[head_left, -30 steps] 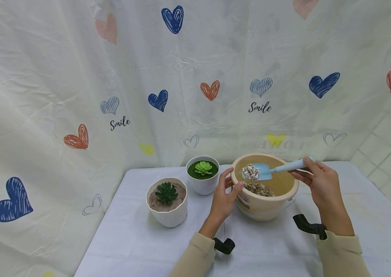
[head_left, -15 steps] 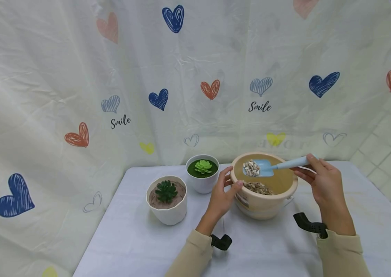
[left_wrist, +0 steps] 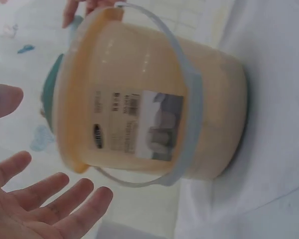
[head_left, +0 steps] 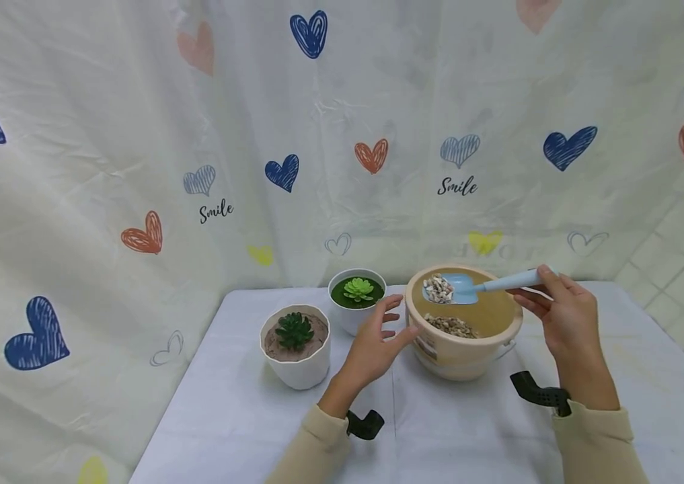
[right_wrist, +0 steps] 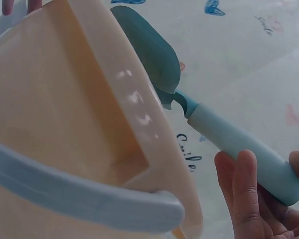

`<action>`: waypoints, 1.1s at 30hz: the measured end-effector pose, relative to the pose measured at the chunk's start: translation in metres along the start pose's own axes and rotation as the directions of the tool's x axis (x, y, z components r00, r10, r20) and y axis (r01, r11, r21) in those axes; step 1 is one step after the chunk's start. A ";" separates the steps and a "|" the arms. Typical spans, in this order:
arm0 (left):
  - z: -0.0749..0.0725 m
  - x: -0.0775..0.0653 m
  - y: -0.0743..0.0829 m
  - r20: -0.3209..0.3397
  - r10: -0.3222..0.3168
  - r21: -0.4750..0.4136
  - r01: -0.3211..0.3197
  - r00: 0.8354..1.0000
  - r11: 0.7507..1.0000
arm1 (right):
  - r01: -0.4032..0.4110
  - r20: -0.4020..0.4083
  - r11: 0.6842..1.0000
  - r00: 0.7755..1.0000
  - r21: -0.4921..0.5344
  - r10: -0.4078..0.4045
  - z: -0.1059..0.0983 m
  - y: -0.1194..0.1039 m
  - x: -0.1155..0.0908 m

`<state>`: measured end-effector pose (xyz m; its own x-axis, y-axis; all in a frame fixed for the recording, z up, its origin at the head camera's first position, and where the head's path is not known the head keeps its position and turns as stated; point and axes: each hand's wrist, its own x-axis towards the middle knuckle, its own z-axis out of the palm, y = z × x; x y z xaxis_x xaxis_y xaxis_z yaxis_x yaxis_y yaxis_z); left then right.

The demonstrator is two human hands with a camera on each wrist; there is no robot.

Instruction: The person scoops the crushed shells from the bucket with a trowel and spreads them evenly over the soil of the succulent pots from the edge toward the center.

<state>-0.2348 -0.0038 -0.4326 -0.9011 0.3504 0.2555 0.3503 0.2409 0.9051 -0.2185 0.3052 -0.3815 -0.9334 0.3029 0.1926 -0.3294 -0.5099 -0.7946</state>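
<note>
My right hand (head_left: 568, 319) holds the handle of a light blue garden trowel (head_left: 465, 289), thumb and fingers round its end. The trowel's blade carries a heap of small pebbles (head_left: 438, 289) over the mouth of a cream plastic bucket (head_left: 463, 353). More pebbles (head_left: 453, 326) lie inside at the bottom. Just left of the bucket, my left hand (head_left: 372, 346) is off the rim with its fingers spread and nothing in them. In the left wrist view the bucket's label (left_wrist: 162, 124) and its pale blue carrying handle (left_wrist: 189, 124) show.
Left of my left hand stands a white pot (head_left: 302, 370) with a dark green succulent. Behind it is a smaller white pot (head_left: 348, 323) holding a light green succulent. All stand on a table with a white cloth (head_left: 220, 417); a heart-patterned curtain (head_left: 317, 222) hangs behind.
My left hand has let go of the bucket's rim and drawn back a little to the left. My right hand still holds the loaded trowel over the bucket, nearly level.
</note>
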 end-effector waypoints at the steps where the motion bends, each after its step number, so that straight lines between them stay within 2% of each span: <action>1: -0.005 -0.004 0.004 0.002 0.022 0.008 -0.022 1.000 1.000 | 0.005 -0.002 1.000 1.000 0.003 -0.005 0.002 0.000 -0.001; 6: -0.035 -0.023 0.017 -0.043 0.140 0.048 -0.138 0.989 0.989 | 0.022 0.008 1.000 1.000 0.018 -0.022 0.014 0.005 -0.004; 10: -0.062 -0.033 0.019 -0.116 0.250 0.116 -0.236 0.961 0.965 | 0.015 0.034 1.000 0.999 0.024 -0.016 0.027 0.010 -0.008; 12: -0.076 -0.036 0.018 -0.155 0.290 0.155 -0.266 0.944 0.951 | -0.004 0.042 1.000 0.999 0.019 0.003 0.034 0.013 -0.011; 15: -0.098 -0.041 0.014 -0.212 0.324 0.218 -0.278 0.922 0.935 | -0.041 0.051 0.999 0.998 0.000 0.041 0.045 0.020 -0.015; 20: -0.132 -0.046 -0.001 -0.291 0.360 0.354 -0.249 0.887 0.901 | -0.087 0.077 0.994 0.993 -0.061 0.091 0.066 0.029 -0.018; 23: -0.149 -0.050 -0.010 -0.320 0.361 0.412 -0.215 0.876 0.886 | -0.104 0.093 0.989 0.989 -0.103 0.114 0.077 0.034 -0.019; 27: -0.165 -0.055 -0.023 -0.340 0.298 0.429 -0.135 0.892 0.893 | -0.116 0.111 0.983 0.985 -0.141 0.132 0.089 0.040 -0.018; 33: -0.180 -0.063 -0.040 -0.299 0.154 0.426 -0.012 0.942 0.905 | -0.139 0.130 0.962 0.976 -0.236 0.173 0.106 0.052 -0.012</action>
<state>-0.2381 -0.1989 -0.4237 -0.8712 0.0963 0.4815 0.4369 0.5994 0.6707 -0.2393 0.1893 -0.3640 -0.9868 0.1031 0.1251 -0.1533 -0.3423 -0.9270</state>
